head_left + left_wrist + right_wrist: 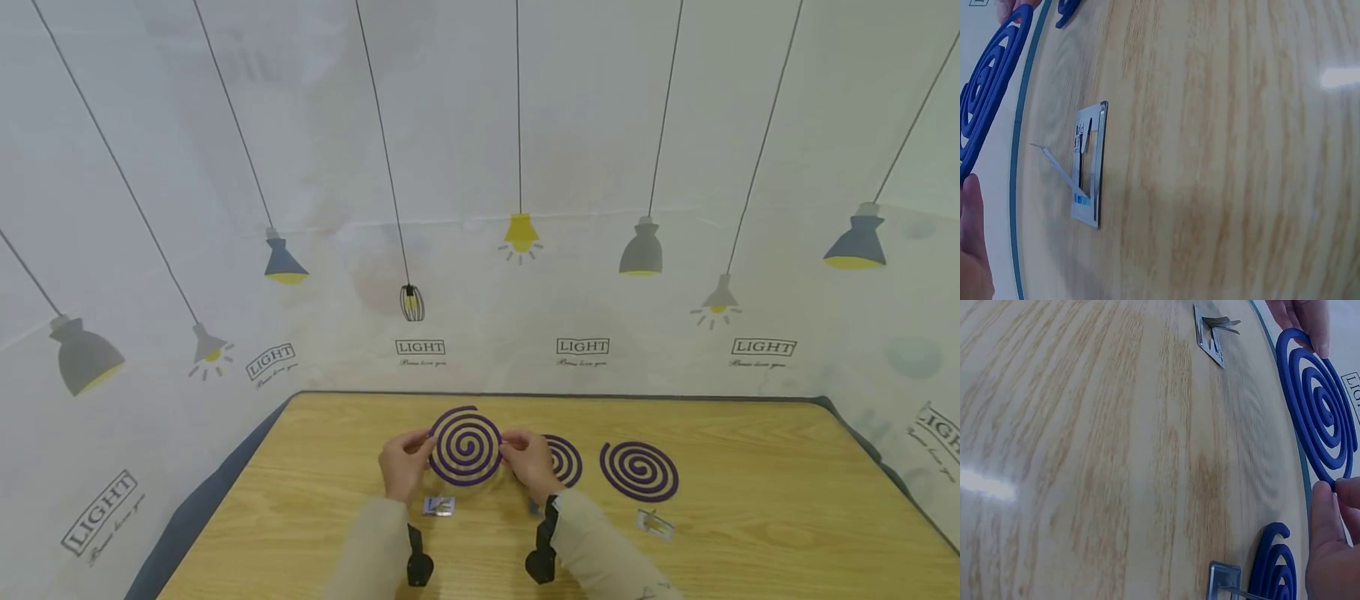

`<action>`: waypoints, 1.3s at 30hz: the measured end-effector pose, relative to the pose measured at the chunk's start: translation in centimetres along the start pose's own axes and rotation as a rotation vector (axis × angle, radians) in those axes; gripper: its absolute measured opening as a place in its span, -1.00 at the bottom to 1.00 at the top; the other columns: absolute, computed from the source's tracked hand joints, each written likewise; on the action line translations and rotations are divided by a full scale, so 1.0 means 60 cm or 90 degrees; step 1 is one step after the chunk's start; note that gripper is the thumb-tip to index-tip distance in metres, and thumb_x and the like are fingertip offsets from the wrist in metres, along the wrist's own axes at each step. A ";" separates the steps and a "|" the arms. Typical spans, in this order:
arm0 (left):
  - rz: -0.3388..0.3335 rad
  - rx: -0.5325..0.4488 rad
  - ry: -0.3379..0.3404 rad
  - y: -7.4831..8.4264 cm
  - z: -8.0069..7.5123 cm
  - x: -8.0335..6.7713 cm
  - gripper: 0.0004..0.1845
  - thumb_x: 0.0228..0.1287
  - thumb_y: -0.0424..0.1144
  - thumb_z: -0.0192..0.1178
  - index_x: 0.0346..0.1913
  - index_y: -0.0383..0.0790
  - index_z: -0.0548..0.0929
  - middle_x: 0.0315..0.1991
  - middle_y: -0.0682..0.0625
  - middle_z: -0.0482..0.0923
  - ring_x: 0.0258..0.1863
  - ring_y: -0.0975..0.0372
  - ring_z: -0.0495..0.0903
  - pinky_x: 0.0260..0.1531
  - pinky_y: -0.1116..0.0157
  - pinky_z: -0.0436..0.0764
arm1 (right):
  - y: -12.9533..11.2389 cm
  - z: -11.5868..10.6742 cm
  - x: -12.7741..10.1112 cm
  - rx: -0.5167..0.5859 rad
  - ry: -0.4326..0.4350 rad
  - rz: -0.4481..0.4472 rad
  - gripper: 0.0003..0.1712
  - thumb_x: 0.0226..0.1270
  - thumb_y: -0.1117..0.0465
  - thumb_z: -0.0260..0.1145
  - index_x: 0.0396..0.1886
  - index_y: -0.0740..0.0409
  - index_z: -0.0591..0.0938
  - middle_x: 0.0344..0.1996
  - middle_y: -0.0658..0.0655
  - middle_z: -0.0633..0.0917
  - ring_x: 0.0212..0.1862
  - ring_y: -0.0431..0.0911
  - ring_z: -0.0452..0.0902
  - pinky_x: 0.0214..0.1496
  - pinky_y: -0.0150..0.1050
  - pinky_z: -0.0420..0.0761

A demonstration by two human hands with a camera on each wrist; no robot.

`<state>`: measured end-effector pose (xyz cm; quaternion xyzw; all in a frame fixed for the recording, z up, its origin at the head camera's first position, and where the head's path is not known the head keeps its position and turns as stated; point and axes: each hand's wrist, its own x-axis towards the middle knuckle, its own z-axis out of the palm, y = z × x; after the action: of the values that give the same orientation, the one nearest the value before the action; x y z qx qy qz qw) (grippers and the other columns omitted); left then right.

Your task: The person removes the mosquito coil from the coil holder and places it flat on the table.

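The purple spiral coil (465, 446) is up off the table (750, 550), held upright and facing the head camera, above the middle of the wood toward the far edge; the left hand (405, 465) pinches its left rim, the right hand (529, 461) pinches its right rim, so the two hands are apart with the coil clamped between them; on the right wrist view the same coil (1319, 406) shows edge-on and blue, fingertips (1325, 497) nipping its near rim and the other hand's fingers (1307, 322) on the far rim; the left wrist view catches the coil (988, 87) at the left border, with the palm (974, 244) just below it.

Under the coil, nearer the front edge, a small metal stand (438, 506) lies flat on the wood, its thin prong bent up, clear in the left wrist view (1088, 165); just beside the right hand a second coil (564, 460) lies on the table, partly hidden by that hand; further right a third coil (639, 471) lies flat and whole, with another metal stand (655, 523) in front of it; beige sleeves (607, 554) and dark wrist straps (542, 550) show at the front edge; behind the far edge hangs a white curtain (525, 125) printed with lamps.
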<state>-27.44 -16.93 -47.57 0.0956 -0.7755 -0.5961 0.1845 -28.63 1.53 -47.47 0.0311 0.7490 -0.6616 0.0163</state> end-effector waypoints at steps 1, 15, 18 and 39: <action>-0.004 -0.007 -0.001 -0.001 0.000 0.000 -0.78 0.05 -0.39 0.26 -0.20 -0.42 0.63 -0.30 -0.25 0.61 -0.40 0.10 0.60 -0.52 0.38 0.61 | 0.001 0.001 0.000 0.000 0.006 0.002 -0.75 0.19 0.43 0.17 -0.13 0.44 0.54 -0.35 0.22 0.58 -0.32 -0.04 0.54 -0.17 -0.12 0.59; -0.049 -0.017 -0.009 -0.010 -0.001 0.004 -0.77 0.06 -0.42 0.23 -0.19 -0.46 0.62 -0.30 -0.27 0.60 -0.43 0.13 0.60 -0.52 0.38 0.61 | 0.021 0.015 0.006 -0.040 0.051 -0.046 -0.79 0.07 0.51 0.21 -0.24 0.48 0.58 -0.44 0.23 0.63 -0.44 -0.13 0.53 -0.40 -0.32 0.58; -0.047 -0.012 -0.009 -0.014 -0.001 0.004 -0.78 0.07 -0.44 0.22 -0.19 -0.48 0.61 -0.31 -0.28 0.59 -0.44 0.13 0.59 -0.52 0.35 0.62 | 0.024 0.017 0.007 -0.047 0.056 -0.054 -0.80 0.06 0.51 0.22 -0.26 0.48 0.59 -0.45 0.23 0.63 -0.43 -0.11 0.53 -0.41 -0.32 0.58; -0.050 0.075 -0.014 -0.045 0.005 0.000 -0.78 0.04 -0.48 0.15 -0.19 -0.47 0.61 -0.28 -0.27 0.59 -0.29 0.00 0.57 -0.27 0.20 0.58 | 0.038 0.023 0.017 -0.116 0.074 -0.070 -0.83 0.00 0.49 0.23 -0.35 0.38 0.65 -0.49 0.14 0.63 -0.41 -0.10 0.51 -0.39 -0.32 0.52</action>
<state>-27.76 -17.42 -50.22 0.1299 -0.8071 -0.5569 0.1466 -29.53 0.43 -49.94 0.0269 0.8065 -0.5875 -0.0607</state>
